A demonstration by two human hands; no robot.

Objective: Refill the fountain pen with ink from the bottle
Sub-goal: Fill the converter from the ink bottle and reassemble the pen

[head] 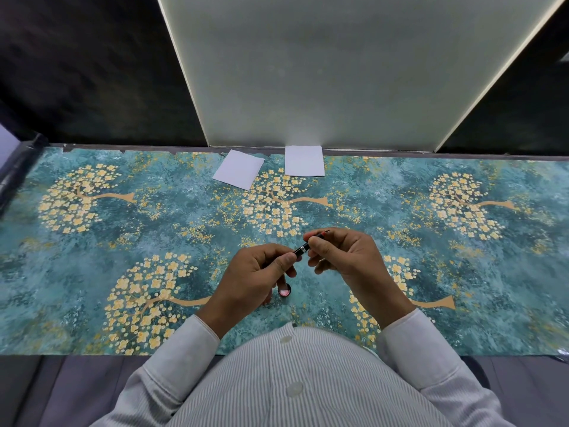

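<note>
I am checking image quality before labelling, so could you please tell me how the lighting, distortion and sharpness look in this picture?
In the head view, light is even and soft, with a bright edge down the white panel; the wide lens bows the table's far edge; the hands, left and right, and the pen are fairly sharp, but the small round object under the left hand is too small to identify.

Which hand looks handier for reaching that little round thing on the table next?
Probably the left. The left hand sits right above the small round object, likely the ink bottle's mouth or cap. The right hand is farther off and pinches the pen's upper end.
</note>
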